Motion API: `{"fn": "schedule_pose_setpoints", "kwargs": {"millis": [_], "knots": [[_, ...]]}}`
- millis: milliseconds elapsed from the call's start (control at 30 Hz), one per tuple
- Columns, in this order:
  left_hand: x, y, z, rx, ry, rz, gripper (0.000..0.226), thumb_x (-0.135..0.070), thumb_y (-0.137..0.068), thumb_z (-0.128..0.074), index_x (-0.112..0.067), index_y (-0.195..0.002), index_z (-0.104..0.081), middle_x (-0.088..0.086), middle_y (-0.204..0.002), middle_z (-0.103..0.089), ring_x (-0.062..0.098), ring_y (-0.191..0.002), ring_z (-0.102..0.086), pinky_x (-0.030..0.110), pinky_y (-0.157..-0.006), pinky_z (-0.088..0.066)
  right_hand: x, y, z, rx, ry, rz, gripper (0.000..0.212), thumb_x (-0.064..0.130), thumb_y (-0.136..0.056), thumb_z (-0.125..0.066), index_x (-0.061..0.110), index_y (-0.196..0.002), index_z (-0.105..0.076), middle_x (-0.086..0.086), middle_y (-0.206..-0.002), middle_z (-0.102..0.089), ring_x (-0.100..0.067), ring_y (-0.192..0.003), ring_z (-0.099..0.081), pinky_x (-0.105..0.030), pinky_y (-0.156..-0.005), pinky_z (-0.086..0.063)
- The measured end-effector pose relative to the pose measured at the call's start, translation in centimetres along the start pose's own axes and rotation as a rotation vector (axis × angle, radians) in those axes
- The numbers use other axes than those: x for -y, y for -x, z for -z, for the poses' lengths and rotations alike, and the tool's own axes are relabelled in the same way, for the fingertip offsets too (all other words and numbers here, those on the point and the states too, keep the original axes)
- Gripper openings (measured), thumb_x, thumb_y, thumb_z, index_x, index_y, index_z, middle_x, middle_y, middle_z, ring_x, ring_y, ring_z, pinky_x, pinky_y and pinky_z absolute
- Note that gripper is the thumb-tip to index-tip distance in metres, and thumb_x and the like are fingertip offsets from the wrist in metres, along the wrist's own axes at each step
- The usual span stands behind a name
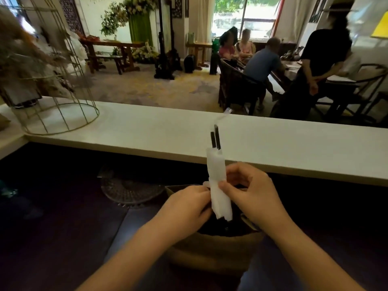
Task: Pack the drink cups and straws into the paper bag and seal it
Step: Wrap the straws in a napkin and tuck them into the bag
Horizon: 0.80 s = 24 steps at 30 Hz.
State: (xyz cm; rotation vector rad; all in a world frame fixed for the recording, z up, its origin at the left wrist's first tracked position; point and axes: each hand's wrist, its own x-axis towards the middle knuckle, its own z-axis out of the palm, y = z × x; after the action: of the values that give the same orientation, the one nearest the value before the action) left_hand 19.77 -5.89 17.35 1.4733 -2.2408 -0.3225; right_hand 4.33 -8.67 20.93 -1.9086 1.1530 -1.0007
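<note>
Two black straws [216,138] stick upright out of a white napkin wrap [217,177]. My left hand [186,208] pinches the wrap's lower left side. My right hand [254,194] grips it from the right with thumb and fingers. The bundle is held just above the open mouth of a brown paper bag [214,248], which stands on the dark work surface below my hands. The bag's inside is dark, so I cannot tell whether cups are in it.
A long white counter ledge [147,133] runs across in front of me. A wire cage ornament [63,114] stands at its left end. A round woven mat [130,190] lies left of the bag. Several people sit and stand at tables beyond the counter.
</note>
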Motion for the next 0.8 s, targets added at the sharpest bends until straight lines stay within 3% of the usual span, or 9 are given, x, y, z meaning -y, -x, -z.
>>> {"fn": "schedule_pose_setpoints", "kwargs": {"millis": [167, 300, 367, 467, 667, 800], "knots": [[2.1, 0.1, -0.6, 0.191, -0.196, -0.1, 0.048, -0.045, -0.084, -0.052, -0.03, -0.129, -0.046, -0.005, -0.127, -0.056, 0.014, -0.111, -0.052, 0.03, -0.092, -0.044, -2.2, 0.9, -1.7, 0.115, 0.197, -0.078, 0.012, 0.022, -0.079, -0.068, 0.027, -0.088, -0.063, 0.018, -0.085, -0.063, 0.006, -0.082, -0.06, -0.008, -0.067, -0.048], [3.7, 0.6, -0.4, 0.286, -0.374, -0.081, 0.08, -0.064, -0.077, -0.047, -0.027, -0.143, -0.023, -0.001, -0.152, -0.029, 0.017, -0.138, -0.025, 0.039, -0.114, -0.02, -2.6, 1.2, -1.5, 0.185, 0.338, -0.095, 0.014, 0.024, -0.079, -0.067, 0.033, -0.086, -0.06, 0.019, -0.081, -0.061, 0.006, -0.08, -0.059, -0.011, -0.067, -0.048], [4.6, 1.0, -0.1, 0.291, -0.396, -0.047, 0.091, -0.07, -0.075, -0.043, -0.023, -0.146, -0.012, 0.0, -0.157, -0.015, 0.015, -0.143, -0.011, 0.039, -0.118, -0.009, -2.7, 1.3, -1.1, 0.241, 0.453, -0.094, 0.011, 0.024, -0.081, -0.065, 0.032, -0.086, -0.06, 0.016, -0.082, -0.062, 0.003, -0.079, -0.059, -0.013, -0.068, -0.048], [5.6, 1.5, 0.4, 0.281, -0.381, -0.011, 0.099, -0.076, -0.073, -0.038, -0.019, -0.147, -0.004, -0.001, -0.158, -0.008, 0.011, -0.144, -0.004, 0.033, -0.117, 0.002, -2.7, 1.2, -0.8, 0.328, 0.572, -0.115, 0.007, 0.024, -0.082, -0.063, 0.029, -0.085, -0.059, 0.012, -0.083, -0.062, -0.002, -0.08, -0.058, -0.017, -0.07, -0.049], [6.4, 1.5, 0.9, 0.258, -0.26, 0.02, 0.112, -0.082, -0.063, -0.031, -0.016, -0.147, 0.003, -0.001, -0.158, -0.008, 0.008, -0.143, -0.005, 0.025, -0.114, -0.001, -2.8, -0.1, -1.6, 0.531, 0.679, -0.222, 0.018, 0.018, -0.079, -0.064, 0.032, -0.076, -0.053, 0.011, -0.078, -0.058, -0.008, -0.077, -0.059, -0.016, -0.061, -0.044], [6.6, 1.4, 1.0, 0.246, -0.198, 0.009, 0.117, -0.081, -0.06, -0.035, -0.016, -0.145, 0.01, -0.001, -0.157, -0.009, 0.009, -0.143, -0.005, 0.026, -0.116, -0.005, -3.2, -1.0, -3.3, 0.681, 0.753, -0.301, 0.013, 0.01, -0.077, -0.061, 0.021, -0.083, -0.064, 0.002, -0.082, -0.065, -0.014, -0.076, -0.059, -0.023, -0.06, -0.046]]}}
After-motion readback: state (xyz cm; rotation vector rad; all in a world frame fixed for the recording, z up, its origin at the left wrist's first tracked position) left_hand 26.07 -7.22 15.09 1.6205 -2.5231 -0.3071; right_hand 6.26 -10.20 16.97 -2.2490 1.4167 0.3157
